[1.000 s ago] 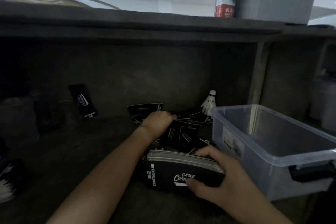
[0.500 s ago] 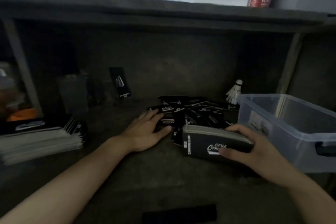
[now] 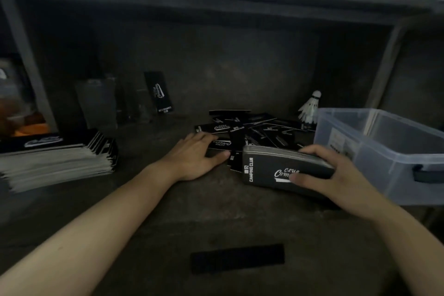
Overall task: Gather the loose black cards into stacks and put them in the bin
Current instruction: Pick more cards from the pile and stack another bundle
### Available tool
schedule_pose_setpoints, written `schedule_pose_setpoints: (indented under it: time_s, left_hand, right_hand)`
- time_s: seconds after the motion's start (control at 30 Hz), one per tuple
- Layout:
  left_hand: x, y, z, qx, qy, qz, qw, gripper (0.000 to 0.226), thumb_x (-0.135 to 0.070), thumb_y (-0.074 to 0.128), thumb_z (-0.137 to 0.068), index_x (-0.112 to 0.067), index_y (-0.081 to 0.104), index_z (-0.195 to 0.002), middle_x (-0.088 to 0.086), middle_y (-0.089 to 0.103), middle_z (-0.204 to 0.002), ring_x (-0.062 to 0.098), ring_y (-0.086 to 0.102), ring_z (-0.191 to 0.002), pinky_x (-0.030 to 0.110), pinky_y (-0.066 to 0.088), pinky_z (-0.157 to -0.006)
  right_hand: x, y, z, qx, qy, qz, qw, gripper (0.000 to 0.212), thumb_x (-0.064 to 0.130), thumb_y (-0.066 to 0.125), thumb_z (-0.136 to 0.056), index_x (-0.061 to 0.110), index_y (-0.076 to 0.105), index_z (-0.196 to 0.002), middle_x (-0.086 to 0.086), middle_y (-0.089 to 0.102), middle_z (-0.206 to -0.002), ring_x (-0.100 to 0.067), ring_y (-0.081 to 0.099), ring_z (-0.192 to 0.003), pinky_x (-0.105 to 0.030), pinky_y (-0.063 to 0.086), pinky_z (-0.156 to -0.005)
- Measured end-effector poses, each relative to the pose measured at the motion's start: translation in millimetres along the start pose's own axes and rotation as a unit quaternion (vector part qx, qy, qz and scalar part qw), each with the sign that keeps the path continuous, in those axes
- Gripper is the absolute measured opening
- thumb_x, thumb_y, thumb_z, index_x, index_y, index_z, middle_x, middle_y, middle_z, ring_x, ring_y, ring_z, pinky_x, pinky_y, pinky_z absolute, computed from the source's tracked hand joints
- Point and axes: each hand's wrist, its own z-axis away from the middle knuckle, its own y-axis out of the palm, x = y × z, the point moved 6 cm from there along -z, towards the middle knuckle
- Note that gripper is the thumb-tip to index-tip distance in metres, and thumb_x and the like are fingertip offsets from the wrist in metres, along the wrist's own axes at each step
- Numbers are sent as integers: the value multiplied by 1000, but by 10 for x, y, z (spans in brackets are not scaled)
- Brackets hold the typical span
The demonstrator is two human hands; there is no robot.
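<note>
We grip a card stack [image 3: 286, 170] with our right hand [image 3: 326, 175] beside the bin [image 3: 384, 151], left hand [image 3: 194, 158] flat on loose cards [image 3: 252, 130].

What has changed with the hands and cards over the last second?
The left hand has drawn back from deep in the loose cards to the pile's near left edge, and its fingers now lie flat on them. Unchanged: the right hand still grips the stack beside the bin.

left grip [image 3: 193, 160] flat, palm down, fingers [image 3: 203, 137] straight | right grip [image 3: 336, 175] curled, clamping
</note>
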Motion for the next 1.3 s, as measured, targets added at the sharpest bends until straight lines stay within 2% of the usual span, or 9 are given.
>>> schedule_pose_setpoints:
  time_s: [0.27, 0.47, 0.53, 0.67, 0.8, 0.9, 1.03, 1.1, 1.3]
  left_hand:
    - [-46, -51, -4, 21, -46, -4, 999, 83, -85, 31, -84, -36, 34, -151, -4, 35, -156, 19, 31, -143, 40, 25, -118]
    - [-93, -47, -763, 79, -170, 91, 978, 148, -108, 38, -43, -23, 9, -161, 6, 7, -169, 31, 9, -154, 50, 13, -124]
    - [-220, 49, -964, 102, -169, 89, 976, 151, -104, 49, -44, -16, 11, -160, 10, 7, -168, 33, 11, -154, 49, 14, -124]
    - [-190, 131, -1251, 35, -169, 90, 981, 138, -91, 70, -39, -20, 35, -152, 5, 30, -162, 28, 28, -149, 49, 23, -122]
    - [-64, 103, -1281, -36, -176, 203, 963, 92, -55, 89, -62, -17, 54, -138, 1, 54, -145, 24, 48, -136, 39, 34, -117]
    - [-87, -5, -1225, -130, -167, 239, 948, 64, -34, 88, -73, -16, 63, -129, 1, 65, -128, 22, 60, -122, 24, 44, -99]
    - [7, -132, -1026, -251, -121, 413, 867, 7, -23, 74, -89, -20, 72, -94, 3, 75, -96, 26, 71, -100, 34, 54, -86]
    - [32, -280, -862, -253, -98, 467, 842, 6, -20, 69, -93, -25, 71, -90, -1, 74, -93, 22, 71, -98, 35, 55, -85]
    - [27, -701, 11, -230, -22, 511, 828, 6, -14, 64, -97, -18, 69, -98, 1, 76, -93, 11, 73, -87, 24, 55, -69]
  right_hand:
    - [-66, -5, -54, 7, 53, -28, 998, 36, 41, 85, -72, 34, 68, -104, 19, 71, -99, 1, 69, -91, -22, 52, -79]
    - [-53, -6, -34, -24, 29, -2, 999, 33, 27, 89, -75, 29, 68, -101, 23, 71, -95, 6, 68, -87, -9, 51, -76]
    - [-48, -7, -46, -38, 22, 5, 999, 35, 28, 91, -71, 31, 69, -97, 28, 70, -93, 9, 66, -86, -4, 47, -75]
    - [-106, -9, -94, -38, 15, 7, 999, 37, 30, 93, -67, 32, 70, -95, 22, 74, -90, 7, 69, -85, -5, 47, -75]
    - [-130, -19, -96, -15, 20, -11, 1000, 39, 27, 93, -67, 31, 70, -98, 19, 76, -90, 5, 70, -83, -7, 50, -74]
    - [-144, -9, -133, -19, 16, -9, 1000, 38, 28, 93, -66, 32, 71, -97, 17, 76, -89, 4, 70, -83, -9, 51, -74]
    - [-153, -24, -112, 25, 39, -31, 998, 38, 31, 90, -71, 29, 70, -103, 15, 75, -94, 2, 70, -87, -11, 50, -75]
    - [-72, -46, -61, 15, 32, -14, 999, 40, 34, 91, -71, 32, 69, -104, 19, 74, -97, 5, 69, -91, -10, 50, -80]
    - [106, -10, 3, 7, 17, 5, 1000, 40, 35, 87, -72, 31, 67, -107, 23, 71, -100, 4, 66, -95, -17, 52, -87]
